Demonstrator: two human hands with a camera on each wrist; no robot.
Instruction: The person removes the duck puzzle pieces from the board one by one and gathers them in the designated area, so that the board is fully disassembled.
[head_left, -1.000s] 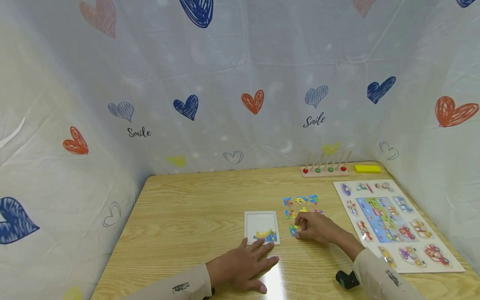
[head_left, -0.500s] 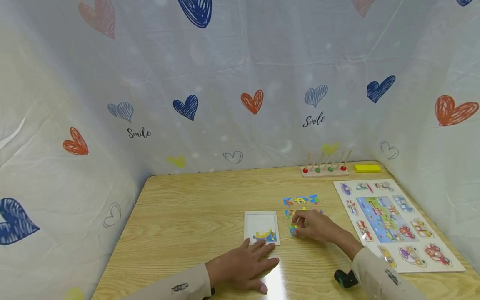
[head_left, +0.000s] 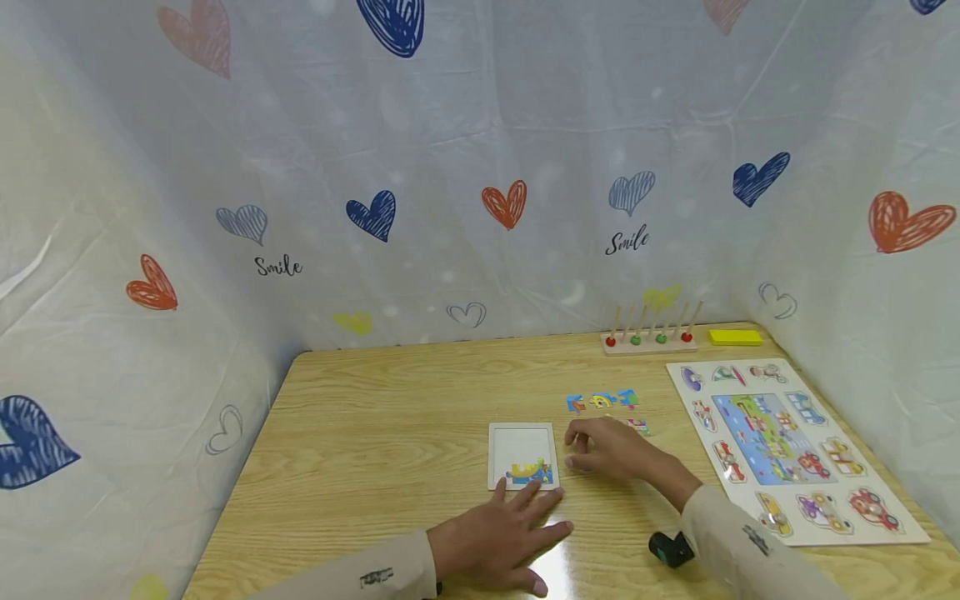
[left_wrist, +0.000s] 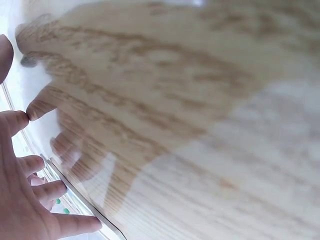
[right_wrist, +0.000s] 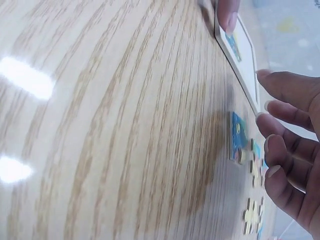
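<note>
My left hand (head_left: pixel 506 537) lies palm down with fingers spread. Its fingertips reach the near edge of a white square puzzle tray (head_left: pixel 492 454), where a few yellow and blue pieces (head_left: pixel 529 471) fill the bottom. Just right of the tray hovers my right hand (head_left: pixel 615 450), fingers loosely curved; the right wrist view shows nothing between its parted fingertips (right_wrist: pixel 272 172). Below that hand, a blue-green jigsaw piece (right_wrist: pixel 235 137) lies on the table, with other pieces (right_wrist: pixel 252 216) beyond. In the head view the hand hides part of this group, while a far row of pieces (head_left: pixel 602 401) shows.
A large picture puzzle board (head_left: pixel 903 517) lies at the right. Behind it are a peg stand with red and green beads (head_left: pixel 648 343) and a yellow block (head_left: pixel 735 337). A black object (head_left: pixel 671 550) sits by the right sleeve. A heart-printed curtain (head_left: pixel 427 275) encloses the table.
My right hand has shifted left from the loose pieces toward the tray. My left hand has slid slightly right, its fingers still spread at the tray's near edge.
</note>
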